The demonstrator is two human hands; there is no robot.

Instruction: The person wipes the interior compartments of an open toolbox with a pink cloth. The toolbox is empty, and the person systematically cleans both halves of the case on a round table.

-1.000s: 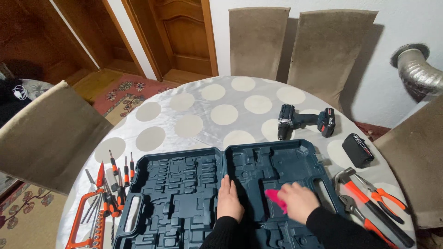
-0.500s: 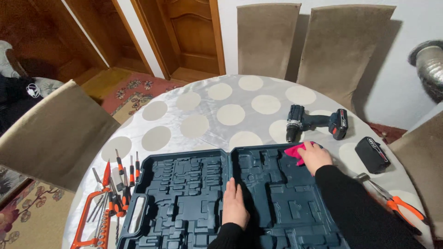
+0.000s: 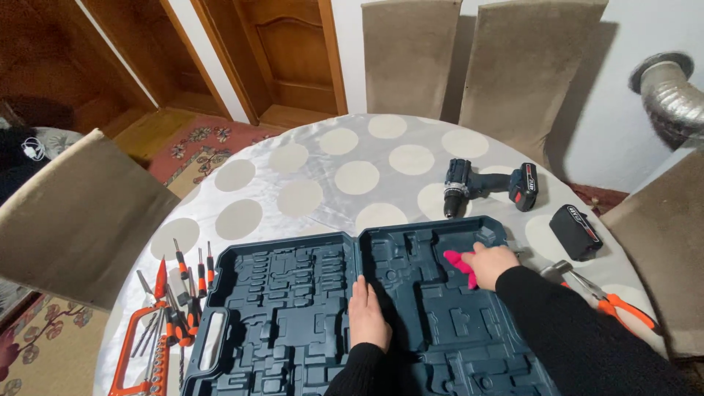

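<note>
Right hand (image 3: 490,262) with pink cloth (image 3: 460,265) drawn back; left hand (image 3: 367,314) flat on tool case (image 3: 293,308)

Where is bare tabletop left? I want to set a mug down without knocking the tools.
The far half of the table, beyond the open tool case and left of the drill, is bare. The left edge is crowded with screwdrivers; the right with the battery and pliers.

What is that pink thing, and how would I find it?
Start at the big round table with pale spots, then find the open dark blue tool case near its front edge. In the case's right half, the right hand presses a small bright pink cloth, the only pink thing among blue plastic.
</note>
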